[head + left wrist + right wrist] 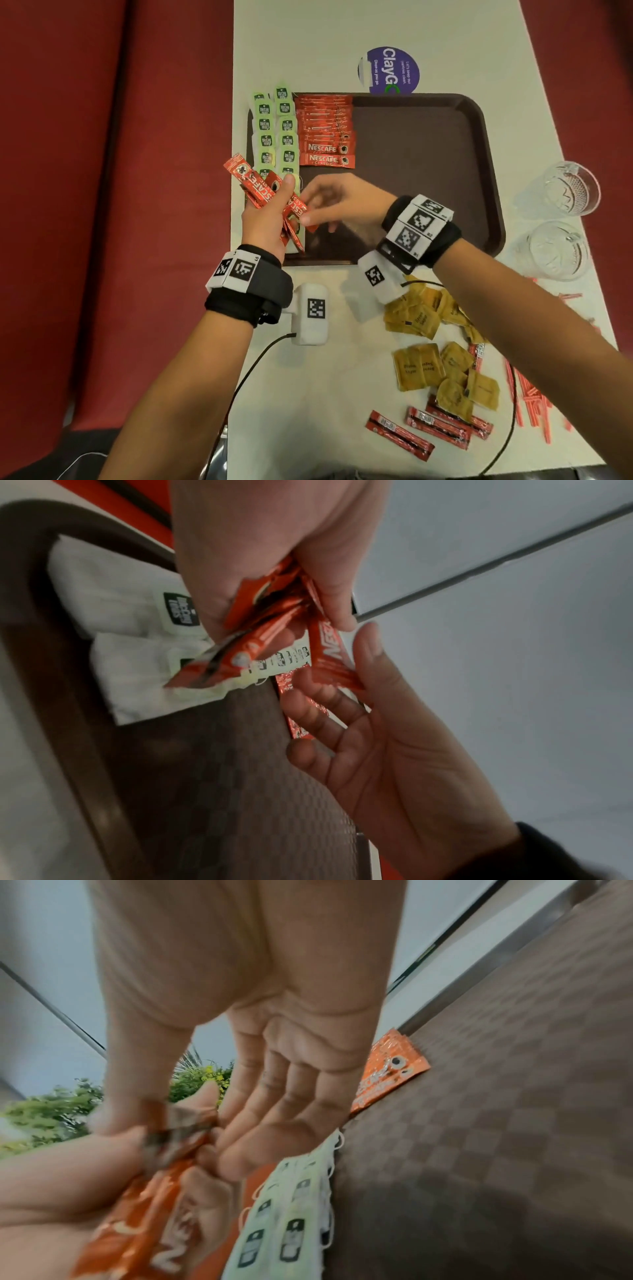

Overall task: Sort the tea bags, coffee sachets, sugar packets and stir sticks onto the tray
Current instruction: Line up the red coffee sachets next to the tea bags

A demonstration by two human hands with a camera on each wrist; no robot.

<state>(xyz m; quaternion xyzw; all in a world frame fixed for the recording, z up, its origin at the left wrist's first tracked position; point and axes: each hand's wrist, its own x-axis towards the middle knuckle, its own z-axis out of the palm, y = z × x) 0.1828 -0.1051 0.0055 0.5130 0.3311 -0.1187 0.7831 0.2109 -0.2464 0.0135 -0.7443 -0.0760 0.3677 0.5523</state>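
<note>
My left hand (272, 205) grips a bundle of red coffee sachets (255, 186) above the near-left corner of the brown tray (428, 192). My right hand (306, 214) pinches the lower end of one sachet (330, 653) in that bundle between thumb and fingers. Green tea bags (275, 133) lie in two columns along the tray's left side, with a row of coffee sachets (325, 133) beside them. Brown sugar packets (428, 346), loose coffee sachets (431, 431) and red stir sticks (529, 397) lie on the table near me. In the right wrist view the bundle (154, 1204) hangs beside the tea bags (294, 1204).
Two glass mugs (561, 192) (551, 250) stand on the white table right of the tray. A purple round sticker (390, 70) is behind the tray. Red seating (113, 205) runs along the table's left edge. Cables (239, 383) trail near my arms.
</note>
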